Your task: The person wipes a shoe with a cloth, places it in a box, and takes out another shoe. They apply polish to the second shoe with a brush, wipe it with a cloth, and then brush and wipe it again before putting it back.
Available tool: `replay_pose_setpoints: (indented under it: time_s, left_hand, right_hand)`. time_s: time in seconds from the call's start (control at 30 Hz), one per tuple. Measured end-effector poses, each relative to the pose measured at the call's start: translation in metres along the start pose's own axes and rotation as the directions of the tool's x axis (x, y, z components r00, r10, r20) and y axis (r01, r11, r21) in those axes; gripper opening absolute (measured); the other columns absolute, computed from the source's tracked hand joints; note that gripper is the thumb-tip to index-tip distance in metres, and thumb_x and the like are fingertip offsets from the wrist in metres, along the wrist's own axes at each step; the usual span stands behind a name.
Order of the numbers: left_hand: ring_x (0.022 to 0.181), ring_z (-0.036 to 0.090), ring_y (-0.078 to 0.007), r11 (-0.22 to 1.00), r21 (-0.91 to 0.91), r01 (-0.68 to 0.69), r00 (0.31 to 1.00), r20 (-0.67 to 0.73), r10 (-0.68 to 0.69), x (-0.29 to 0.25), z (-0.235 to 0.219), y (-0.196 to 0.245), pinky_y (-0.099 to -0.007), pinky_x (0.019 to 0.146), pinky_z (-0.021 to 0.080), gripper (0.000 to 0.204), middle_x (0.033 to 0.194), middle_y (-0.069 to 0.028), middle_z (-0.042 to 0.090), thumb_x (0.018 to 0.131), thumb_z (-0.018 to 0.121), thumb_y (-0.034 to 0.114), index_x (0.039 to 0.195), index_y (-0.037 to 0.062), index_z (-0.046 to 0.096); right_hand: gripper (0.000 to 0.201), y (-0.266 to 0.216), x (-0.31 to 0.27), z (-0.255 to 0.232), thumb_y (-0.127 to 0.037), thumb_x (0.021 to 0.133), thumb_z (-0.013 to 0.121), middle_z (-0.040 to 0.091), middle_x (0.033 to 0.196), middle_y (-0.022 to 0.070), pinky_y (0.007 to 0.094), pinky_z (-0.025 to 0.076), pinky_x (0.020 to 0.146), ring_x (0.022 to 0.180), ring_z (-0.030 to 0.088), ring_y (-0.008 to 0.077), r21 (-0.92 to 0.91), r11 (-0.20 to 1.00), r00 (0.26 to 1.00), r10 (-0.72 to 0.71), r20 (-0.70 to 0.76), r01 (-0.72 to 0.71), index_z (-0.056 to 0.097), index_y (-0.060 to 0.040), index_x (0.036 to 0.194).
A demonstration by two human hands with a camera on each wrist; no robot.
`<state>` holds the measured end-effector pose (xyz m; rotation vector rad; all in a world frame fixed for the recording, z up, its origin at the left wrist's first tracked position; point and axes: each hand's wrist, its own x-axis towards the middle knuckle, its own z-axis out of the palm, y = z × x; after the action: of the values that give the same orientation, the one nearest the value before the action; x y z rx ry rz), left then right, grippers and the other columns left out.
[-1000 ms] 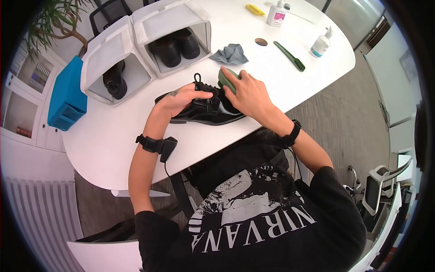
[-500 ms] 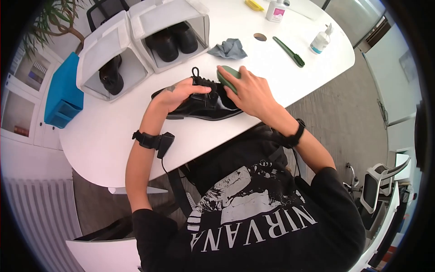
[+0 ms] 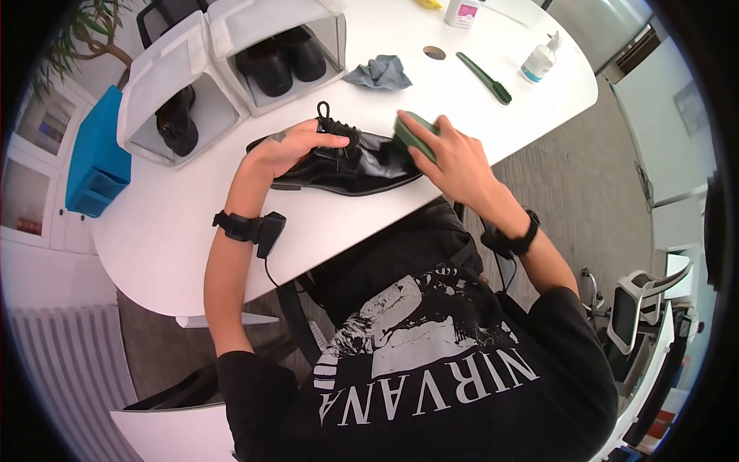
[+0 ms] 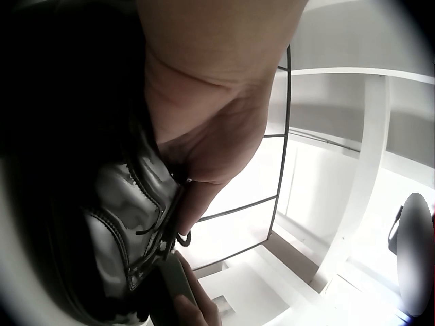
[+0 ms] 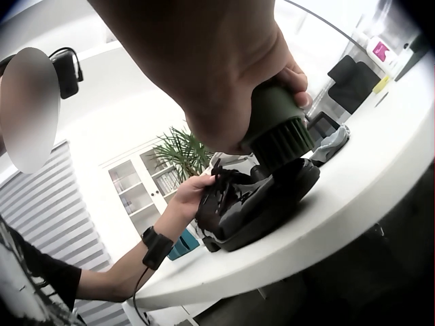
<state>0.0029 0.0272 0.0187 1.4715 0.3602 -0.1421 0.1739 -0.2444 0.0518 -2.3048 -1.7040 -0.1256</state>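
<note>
A glossy black lace-up dress shoe (image 3: 373, 165) rests on the white table, toe to the right. My left hand (image 3: 289, 152) grips it at the ankle opening, thumb lying by the laces (image 3: 339, 127). In my right hand (image 3: 458, 159) is a green shoe brush (image 5: 272, 112), held between thumb and fingers. Its dark bristles (image 5: 284, 144) point down at the toe of the shoe in the right wrist view. From the left wrist, the shoe's stitched side (image 4: 126, 210) shows close up, with part of the brush beyond it; the left fingers are mostly hidden.
Two white shoe boxes (image 3: 165, 77) at the back left hold black shoes (image 3: 265, 65). A grey-blue cloth (image 3: 381, 73) lies behind the shoe. Farther right are a green long-handled brush (image 3: 485, 79) and a pump bottle (image 3: 540, 60). A blue box (image 3: 96, 154) stands at the left.
The right hand and brush have moved rightward along the shoe to its toe, uncovering the shiny forepart. The left hand keeps its grip. The whole head view has shifted slightly.
</note>
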Motion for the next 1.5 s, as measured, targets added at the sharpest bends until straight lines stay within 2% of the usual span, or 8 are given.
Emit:
replay_pose_setpoints:
  time_s: [0.17, 0.43, 0.57, 0.73, 0.97, 1.13, 1.37, 1.5]
  left_hand:
    - [0.104, 0.071, -0.0122, 1.000, -0.009, 0.000, 1.000, -0.019, -0.001, -0.001, 0.000, 0.000, -0.0287, 0.094, 0.056, 0.029, 0.114, -0.0034, 0.075, 0.103, 0.074, 0.021, 0.124, 0.0007, 0.071]
    - [0.105, 0.070, -0.0124, 0.996, 0.081, 0.030, 0.998, -0.059, -0.026, 0.003, -0.003, -0.003, -0.0289, 0.095, 0.056, 0.030, 0.114, -0.0039, 0.076, 0.102, 0.075, 0.023, 0.123, 0.0016, 0.072]
    - [0.103, 0.070, -0.0115, 0.997, 0.066, -0.032, 0.999, 0.006, 0.032, 0.003, -0.003, -0.003, -0.0284, 0.093, 0.055, 0.031, 0.113, -0.0033, 0.076, 0.103, 0.075, 0.027, 0.121, 0.0017, 0.074]
    - [0.107, 0.064, -0.0118, 0.976, 0.206, -0.073, 0.990, -0.101, 0.095, -0.001, 0.016, 0.011, -0.0299, 0.097, 0.050, 0.043, 0.115, -0.0031, 0.074, 0.101, 0.077, 0.041, 0.120, 0.0015, 0.074]
    - [0.094, 0.060, -0.0136, 0.860, 0.465, -0.210, 0.969, -0.021, 0.247, -0.018, 0.026, 0.027, -0.0305, 0.086, 0.051, 0.058, 0.101, -0.0042, 0.071, 0.095, 0.081, 0.050, 0.114, -0.0039, 0.073]
    - [0.101, 0.069, -0.0161, 0.885, 0.390, -0.254, 0.957, -0.028, 0.287, 0.011, 0.032, -0.017, -0.0324, 0.094, 0.055, 0.060, 0.107, -0.0054, 0.076, 0.081, 0.095, 0.047, 0.117, 0.0033, 0.075]
    - [0.114, 0.070, -0.0217, 0.705, 0.580, -0.409, 0.912, 0.293, 0.289, 0.011, 0.014, -0.046, -0.0333, 0.103, 0.053, 0.068, 0.119, -0.0073, 0.077, 0.080, 0.092, 0.055, 0.125, 0.0072, 0.076]
    - [0.123, 0.065, -0.0244, 0.771, 0.580, -0.262, 0.963, 0.208, 0.170, -0.004, 0.024, -0.025, -0.0372, 0.107, 0.050, 0.066, 0.130, -0.0098, 0.073, 0.089, 0.085, 0.054, 0.135, 0.0085, 0.073]
  right_hand:
    - [0.054, 0.010, 0.054, 0.025, -0.039, 0.107, 0.057, 0.059, 0.097, 0.0169, 0.0458, 0.055, 0.071, 0.072, 0.065, 0.0383, 0.064, 0.998, 0.999, -0.008, 0.036, 0.006, 0.053, -0.0299, 0.160]
    - [0.059, -0.003, -0.048, 0.001, -0.034, 0.105, 0.060, 0.058, 0.095, 0.0197, 0.0480, 0.056, 0.066, 0.070, 0.067, 0.0377, 0.030, 0.997, 0.996, 0.072, -0.061, -0.070, 0.049, -0.0257, 0.163]
    - [0.059, -0.001, -0.026, 0.002, -0.034, 0.105, 0.061, 0.057, 0.095, 0.0192, 0.0479, 0.056, 0.064, 0.071, 0.067, 0.0365, 0.009, 0.999, 0.997, 0.047, -0.067, -0.047, 0.049, -0.0264, 0.163]
    - [0.055, 0.011, 0.045, 0.012, -0.042, 0.107, 0.054, 0.064, 0.096, 0.0216, 0.0489, 0.057, 0.077, 0.079, 0.068, 0.0395, 0.131, 0.991, 0.994, 0.003, 0.107, -0.017, 0.053, -0.0265, 0.160]
    - [0.058, 0.023, 0.018, -0.033, -0.039, 0.107, 0.054, 0.065, 0.100, 0.0197, 0.0488, 0.057, 0.079, 0.081, 0.069, 0.0402, 0.188, 0.982, 0.987, -0.034, 0.158, 0.004, 0.048, -0.0299, 0.164]
    - [0.061, 0.024, 0.006, -0.063, -0.034, 0.104, 0.060, 0.061, 0.098, 0.0158, 0.0425, 0.053, 0.061, 0.063, 0.063, 0.0309, -0.009, 0.987, 0.987, -0.162, -0.018, 0.162, 0.049, -0.0293, 0.164]
    - [0.062, -0.001, 0.034, -0.056, -0.033, 0.101, 0.065, 0.058, 0.096, 0.0149, 0.0418, 0.052, 0.063, 0.065, 0.062, 0.0293, -0.124, 0.913, 0.921, -0.387, 0.042, 0.389, 0.052, -0.0307, 0.162]
    - [0.058, -0.026, 0.066, -0.046, -0.035, 0.104, 0.065, 0.058, 0.095, 0.0147, 0.0412, 0.052, 0.062, 0.067, 0.064, 0.0289, -0.109, 0.855, 0.859, -0.493, 0.136, 0.508, 0.054, -0.0281, 0.160]
